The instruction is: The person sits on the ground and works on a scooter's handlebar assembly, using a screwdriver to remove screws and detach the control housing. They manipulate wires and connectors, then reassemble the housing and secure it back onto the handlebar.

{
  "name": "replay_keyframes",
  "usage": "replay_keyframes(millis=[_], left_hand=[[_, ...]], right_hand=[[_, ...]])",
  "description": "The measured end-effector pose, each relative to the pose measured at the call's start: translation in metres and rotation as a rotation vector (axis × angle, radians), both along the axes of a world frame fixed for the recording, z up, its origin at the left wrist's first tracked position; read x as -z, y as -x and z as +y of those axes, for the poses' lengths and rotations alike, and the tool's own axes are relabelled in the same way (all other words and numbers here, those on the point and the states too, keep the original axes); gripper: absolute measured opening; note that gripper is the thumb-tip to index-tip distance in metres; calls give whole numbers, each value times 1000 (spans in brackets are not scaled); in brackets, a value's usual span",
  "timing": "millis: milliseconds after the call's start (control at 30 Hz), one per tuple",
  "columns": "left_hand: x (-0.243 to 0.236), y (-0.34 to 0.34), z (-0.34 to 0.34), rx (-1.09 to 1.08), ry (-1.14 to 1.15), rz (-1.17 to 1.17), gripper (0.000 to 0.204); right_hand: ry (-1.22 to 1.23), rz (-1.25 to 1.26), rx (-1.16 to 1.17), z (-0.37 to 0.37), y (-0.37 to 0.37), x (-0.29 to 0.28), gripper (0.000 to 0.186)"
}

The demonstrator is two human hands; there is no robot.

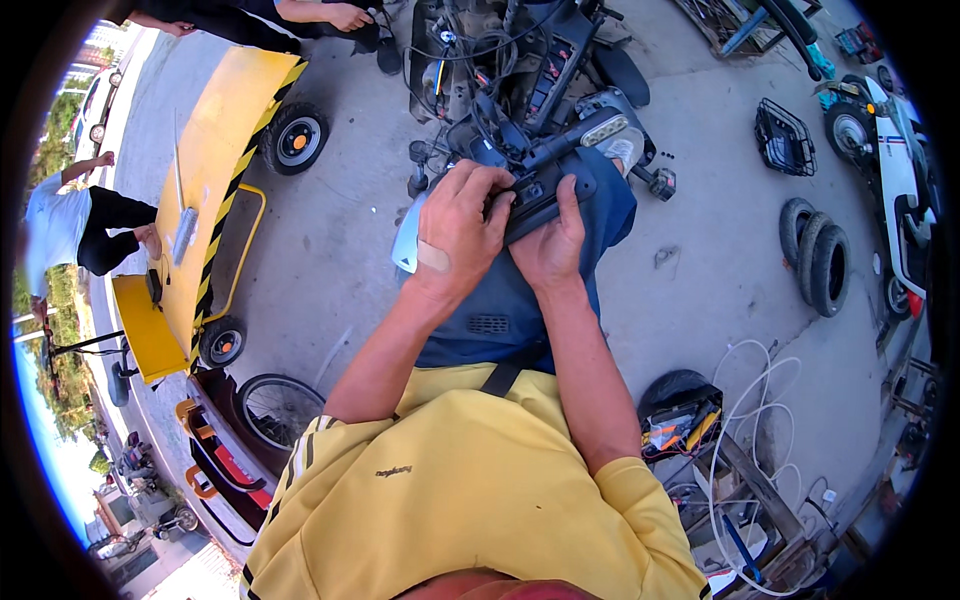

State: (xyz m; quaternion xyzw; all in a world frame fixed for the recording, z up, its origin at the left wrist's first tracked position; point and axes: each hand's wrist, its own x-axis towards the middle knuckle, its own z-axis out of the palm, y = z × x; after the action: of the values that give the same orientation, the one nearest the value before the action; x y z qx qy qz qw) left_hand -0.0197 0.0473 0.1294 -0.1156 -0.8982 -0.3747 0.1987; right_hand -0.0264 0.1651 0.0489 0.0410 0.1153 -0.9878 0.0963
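A black plastic part (537, 200), long and with a recessed middle, lies over my lap at the near end of a partly dismantled scooter (515, 85). My right hand (553, 240) cups it from below, its thumb up along the right side. Over the left end, my left hand (462, 228) is closed, thumb and fingertips pinched together at the recess. What those fingertips grip is too small to make out. A tan bandage (433, 257) is stuck near my left wrist. Just beyond my hands is a lamp unit (604, 130) with a pale lens, among loose cables.
A yellow flat cart (215, 140) with striped edges stands left, a person (70, 215) beside it. Other people's hands show at the top. To the right are a black wire basket (785, 137), stacked tyres (828, 265) and a white scooter (905, 200). A white hose (712, 470) coils lower right.
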Motion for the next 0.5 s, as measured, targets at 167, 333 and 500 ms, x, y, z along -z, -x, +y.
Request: replay_keyframes(millis=[167, 333, 500], left_hand=[[-27, -6, -7, 13, -262, -287, 14], [-36, 6, -34, 220, -295, -406, 27], [-53, 13, -19, 117, 6, -324, 23]], right_hand=[[-4, 1, 0, 1, -1, -3, 54], [-7, 38, -27, 0, 2, 1, 54], [0, 11, 20, -3, 1, -5, 52]])
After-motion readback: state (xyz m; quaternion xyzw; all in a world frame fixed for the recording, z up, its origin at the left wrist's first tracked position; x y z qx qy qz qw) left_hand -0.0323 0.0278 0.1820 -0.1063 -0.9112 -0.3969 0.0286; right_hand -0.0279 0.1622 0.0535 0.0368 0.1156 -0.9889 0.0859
